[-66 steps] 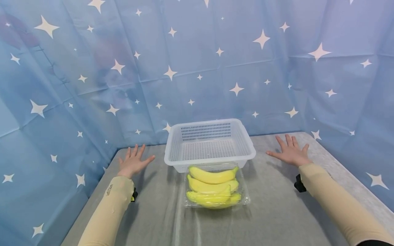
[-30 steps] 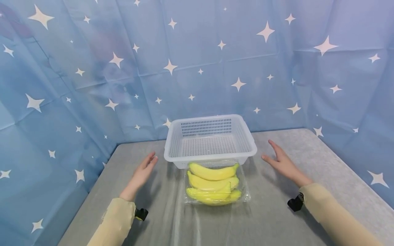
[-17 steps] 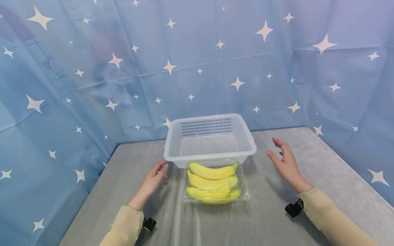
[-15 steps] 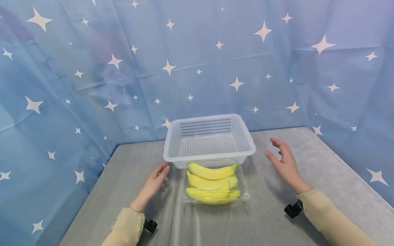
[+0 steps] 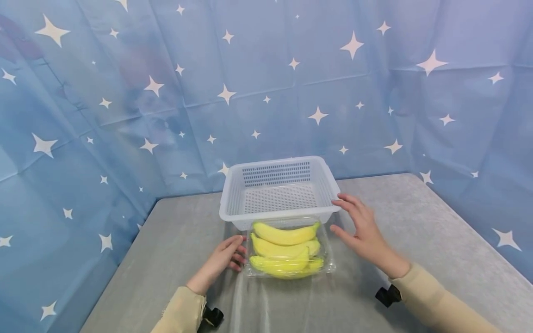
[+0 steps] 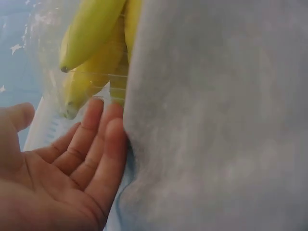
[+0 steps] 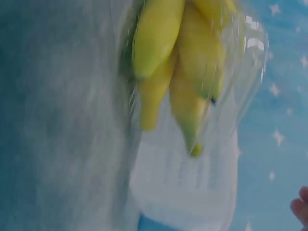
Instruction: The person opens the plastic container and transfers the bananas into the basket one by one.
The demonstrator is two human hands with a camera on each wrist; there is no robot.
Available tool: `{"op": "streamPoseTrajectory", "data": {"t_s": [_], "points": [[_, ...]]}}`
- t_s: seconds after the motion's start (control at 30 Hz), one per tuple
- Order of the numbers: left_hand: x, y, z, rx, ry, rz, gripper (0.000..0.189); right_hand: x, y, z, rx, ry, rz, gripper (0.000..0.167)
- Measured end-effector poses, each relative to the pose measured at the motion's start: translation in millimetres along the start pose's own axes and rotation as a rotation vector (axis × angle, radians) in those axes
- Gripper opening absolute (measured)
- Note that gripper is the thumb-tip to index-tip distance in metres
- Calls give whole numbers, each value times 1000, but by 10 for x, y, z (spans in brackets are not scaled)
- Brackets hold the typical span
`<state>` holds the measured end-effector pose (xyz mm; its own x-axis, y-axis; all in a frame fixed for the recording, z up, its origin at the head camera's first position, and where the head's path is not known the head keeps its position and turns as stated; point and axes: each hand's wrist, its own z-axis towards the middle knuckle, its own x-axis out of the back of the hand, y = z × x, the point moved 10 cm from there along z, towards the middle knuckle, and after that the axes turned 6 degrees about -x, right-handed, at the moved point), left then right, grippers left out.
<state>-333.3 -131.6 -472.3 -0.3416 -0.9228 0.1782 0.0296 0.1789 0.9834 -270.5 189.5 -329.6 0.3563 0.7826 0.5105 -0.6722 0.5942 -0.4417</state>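
Observation:
Several yellow bananas lie in a clear plastic clamshell box on the table. My left hand is at the box's left side with relaxed, slightly bent fingers; whether the fingertips touch the plastic I cannot tell. In the left wrist view the palm faces up beside the bananas. My right hand hovers right of the box, thumb and fingers spread, fingertips near the right rim of a white plastic basket. The right wrist view shows only fingertips at its edge, apart from the bananas.
The basket, with slotted walls and nothing inside, stands directly behind the box. A grey cloth covers the table. Blue curtains with white stars enclose the back and sides.
Both hands, first spread wide apart on either side, have come inward. The left has moved right to the box's side, and the right has moved left towards the box. Box and basket have stayed put.

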Motion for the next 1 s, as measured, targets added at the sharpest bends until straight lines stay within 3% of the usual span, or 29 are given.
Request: {"op": "streamPoseTrajectory", "data": {"t_s": [0.17, 0.37, 0.5, 0.63, 0.8, 1.0], "points": [[-59, -43, 19, 24, -38, -128, 63, -179, -202, -42, 34, -93, -45, 61], [-93, -112, 18, 44, -109, -295, 56, -496, -279, -118, -36, -344, -121, 79], [-106, -130, -15, 20, -166, -367, 49, -689, -369, -151, -16, -456, -185, 86], [-107, -160, -29, -5, -194, -392, 46, -898, -449, -179, 10, -545, -253, 87], [-130, -153, -29, -43, -218, -393, 47, -1148, -533, -209, 6, -662, -235, 87], [-113, -193, -28, -30, -183, -319, 58, -1363, -589, -196, -18, -755, -204, 87]]}}
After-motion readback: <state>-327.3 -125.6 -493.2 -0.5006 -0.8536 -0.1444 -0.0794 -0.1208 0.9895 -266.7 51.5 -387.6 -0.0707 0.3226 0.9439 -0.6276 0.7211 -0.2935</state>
